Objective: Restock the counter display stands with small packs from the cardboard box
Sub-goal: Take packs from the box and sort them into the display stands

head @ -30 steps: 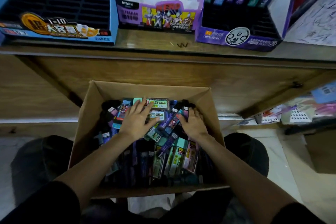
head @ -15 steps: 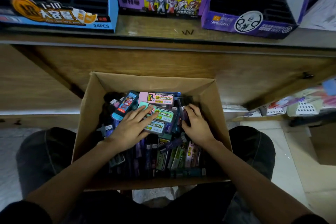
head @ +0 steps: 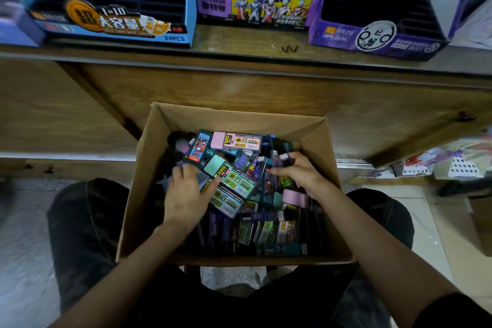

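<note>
An open cardboard box (head: 239, 114) sits between my knees, full of several small packs in pink, green, purple and dark colours. A pink pack (head: 235, 140) lies on top at the far side. My left hand (head: 186, 194) rests flat on the pile at the left, fingers spread, thumb against a green pack (head: 235, 183). Over the right half of the box, my right hand (head: 299, 174) pinches a narrow dark pack (head: 283, 160) between thumb and fingers. On the counter above stand a blue display stand (head: 111, 21), an Ultraman stand (head: 255, 5) and a purple stand (head: 378, 34).
The wooden counter front (head: 239, 85) rises just behind the box. The blue stand's black slots look empty; the purple stand holds several tall packs at its back. A low shelf with paper goods (head: 452, 165) lies at the right. Tiled floor (head: 431, 224) surrounds my legs.
My left hand slid left and nearer across the pile. My right hand moved right and took hold of a narrow dark pack. The packs on top shifted.
</note>
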Available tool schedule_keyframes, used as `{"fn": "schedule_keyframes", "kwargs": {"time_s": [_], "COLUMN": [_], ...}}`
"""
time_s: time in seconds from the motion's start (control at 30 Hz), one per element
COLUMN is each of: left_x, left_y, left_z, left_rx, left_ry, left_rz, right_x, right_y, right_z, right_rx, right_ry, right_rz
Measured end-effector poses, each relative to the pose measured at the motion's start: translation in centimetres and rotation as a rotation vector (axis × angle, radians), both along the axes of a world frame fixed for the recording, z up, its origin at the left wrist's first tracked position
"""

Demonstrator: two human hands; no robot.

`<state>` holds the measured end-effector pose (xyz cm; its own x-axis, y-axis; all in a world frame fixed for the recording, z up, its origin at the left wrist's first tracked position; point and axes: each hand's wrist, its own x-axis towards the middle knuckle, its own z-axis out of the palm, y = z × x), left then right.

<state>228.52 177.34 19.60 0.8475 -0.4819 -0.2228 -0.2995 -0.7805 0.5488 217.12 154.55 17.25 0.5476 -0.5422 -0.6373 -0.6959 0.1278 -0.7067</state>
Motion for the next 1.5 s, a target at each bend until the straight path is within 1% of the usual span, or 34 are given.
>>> {"fn": "schedule_keyframes", "kwargs": {"time_s": [0.07,0.13,0.2,0.3,0.37,0.43,0.53,0.63,0.73,0.8,0.83,0.93,1.0,1.07,1.13,1.2,1.33,1.4,1.5], "left_x": [-0.3,-0.5,-0.9,-1.5,-1.5,-1.4,-1.1,-1.0,-0.8,-0.8,-0.9,-1.3,-1.5,-1.7,-1.9,-2.2,-2.1,-1.8,-1.3], "left_y": [-0.2,-0.3,-0.5,-0.8,-1.0,-1.1,-0.9,-1.8,-3.3,-4.3,-4.8,-6.5,-7.6,-8.2,-8.4,-8.3,-7.9,-7.5,-7.0], "left_z": [0.0,0.0,-0.1,-0.5,-0.7,-0.9,-0.6,-0.1,0.1,0.2,0.4,1.3,2.0,2.5,2.6,2.7,3.0,3.3,4.2], "left_rx": [0.008,0.002,0.076,0.225,0.236,0.127,-0.222,-0.522,-0.671,-0.702,-0.7,-0.703,-0.719,-0.722,-0.695,-0.702,-0.714,-0.738,-0.76], "left_ry": [0.132,0.173,0.142,0.095,0.117,0.141,0.181,0.365,0.582,0.727,0.769,0.831,0.931,1.078,1.165,1.171,1.054,1.073,1.097], "left_rz": [0.192,0.304,0.278,0.165,0.147,0.18,0.237,0.23,0.368,0.427,0.419,0.375,0.391,0.349,0.269,0.247,0.24,0.231,0.172], "right_x": [0.0,-0.1,-0.2,-0.3,-0.5,-0.7,-0.9,-1.2,-1.3,-1.1,-1.0,-0.4,-0.1,0.1,0.2,0.3,0.2,0.2,0.4], "right_y": [0.1,0.4,0.7,0.9,1.2,1.5,1.8,1.9,2.2,2.2,2.3,2.6,3.2,4.1,5.0,5.8,6.5,6.5,6.5], "right_z": [0.4,0.4,0.5,0.8,1.0,1.1,1.5,2.1,2.8,3.4,3.8,4.9,5.5,6.0,6.3,6.4,6.6,6.9,7.9], "right_rx": [0.028,0.045,0.037,0.011,0.011,-0.007,-0.059,-0.092,-0.138,-0.14,-0.118,0.018,0.093,0.113,0.087,0.041,-0.052,-0.053,0.018], "right_ry": [0.004,-0.008,-0.025,-0.061,-0.11,-0.152,-0.191,-0.26,-0.332,-0.376,-0.391,-0.426,-0.415,-0.392,-0.386,-0.387,-0.342,-0.355,-0.405], "right_rz": [-0.004,0.0,-0.003,-0.008,-0.024,-0.052,-0.072,-0.065,-0.092,-0.119,-0.135,-0.176,-0.162,-0.125,-0.083,-0.036,0.021,0.008,-0.105]}}
